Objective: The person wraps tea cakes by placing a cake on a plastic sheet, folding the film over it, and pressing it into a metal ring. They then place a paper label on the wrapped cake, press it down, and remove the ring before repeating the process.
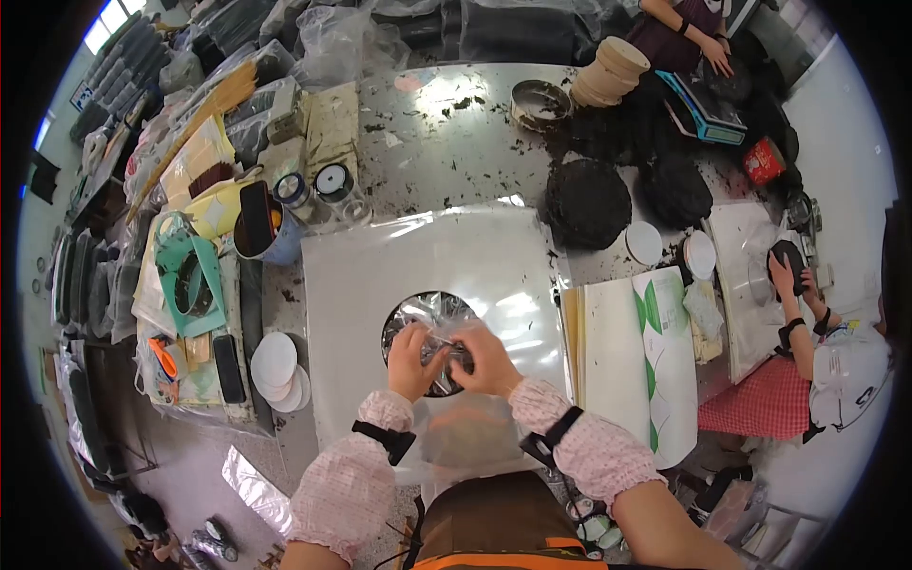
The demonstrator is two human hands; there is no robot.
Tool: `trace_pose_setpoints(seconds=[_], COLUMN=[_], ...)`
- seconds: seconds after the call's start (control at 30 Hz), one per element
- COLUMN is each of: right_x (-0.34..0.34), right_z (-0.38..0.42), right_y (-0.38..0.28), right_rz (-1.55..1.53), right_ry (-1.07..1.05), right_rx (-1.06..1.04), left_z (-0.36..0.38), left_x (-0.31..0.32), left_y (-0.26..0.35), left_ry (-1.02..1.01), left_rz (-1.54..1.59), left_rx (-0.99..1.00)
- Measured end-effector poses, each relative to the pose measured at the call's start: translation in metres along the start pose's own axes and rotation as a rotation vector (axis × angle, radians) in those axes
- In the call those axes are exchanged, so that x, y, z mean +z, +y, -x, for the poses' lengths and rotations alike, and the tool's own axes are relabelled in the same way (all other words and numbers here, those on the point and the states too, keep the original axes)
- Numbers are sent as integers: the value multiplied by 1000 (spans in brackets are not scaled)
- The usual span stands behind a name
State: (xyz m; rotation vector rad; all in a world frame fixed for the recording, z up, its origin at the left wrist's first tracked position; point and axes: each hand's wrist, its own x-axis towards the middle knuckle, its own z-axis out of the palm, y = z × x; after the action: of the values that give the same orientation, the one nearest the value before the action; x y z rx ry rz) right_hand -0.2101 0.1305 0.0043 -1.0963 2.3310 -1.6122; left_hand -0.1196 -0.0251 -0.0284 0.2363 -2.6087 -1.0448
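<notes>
A dark round cake (pixel 391 323) lies on the pale sheet in front of me, covered by crumpled clear plastic film (pixel 427 309). My left hand (pixel 415 361) is on the near left part of it, fingers curled into the film. My right hand (pixel 484 359) is close beside it on the right, thumb and fingers pinched on the same film. The two thumbs almost meet over the middle of the cake. More loose film seems to hang toward me below the hands.
Dark round cakes (pixel 589 202), white discs (pixel 644 243) and stacked pale rings (pixel 613 71) stand at the back right. White and green paper (pixel 665 361) lies to the right. Jars (pixel 332 182), a phone (pixel 229 369) and orange scissors (pixel 163 359) are left. Two other people work on the right.
</notes>
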Motion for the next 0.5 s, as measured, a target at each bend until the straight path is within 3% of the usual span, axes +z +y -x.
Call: trace_pose_setpoints(seconds=[0.07, 0.1, 0.13, 0.2, 0.23, 0.27, 0.3, 0.37, 0.47, 0.5], right_x=[-13, -3, 11, 33, 39, 40, 37, 24, 2, 36], right_z=[-6, -25, -22, -17, -5, 5, 18, 26, -21, -12], right_y=[-9, -7, -4, 0, -7, -8, -6, -10, -12, 23], right_rz=[-1, -83, -41, 38, 152, 204, 257, 337, 366, 258], right_ry=[245, 364, 181, -153, -43, -61, -81, -72, -439, -171], right_rx=[142, 65, -11, -169, -188, -160, -123, -120, 175, 192], left_z=[-7, -10, -10, -1, 0, 1, 5, 5, -5, -14], left_x=[-2, -3, -4, 4, 6, 8, 15, 11, -6, -12], left_y=[5, 6, 7, -5, -5, -2, 4, -1, 11, 19], left_ry=[-19, -64, -112, 34, 130, 218, 350, 177, -128, -230], left_rz=[-46, -64, -86, -31, -55, -73, 104, -104, -186, -174], left_rx=[4, -23, -47, -65, -33, 4, -166, -21, 119, 155])
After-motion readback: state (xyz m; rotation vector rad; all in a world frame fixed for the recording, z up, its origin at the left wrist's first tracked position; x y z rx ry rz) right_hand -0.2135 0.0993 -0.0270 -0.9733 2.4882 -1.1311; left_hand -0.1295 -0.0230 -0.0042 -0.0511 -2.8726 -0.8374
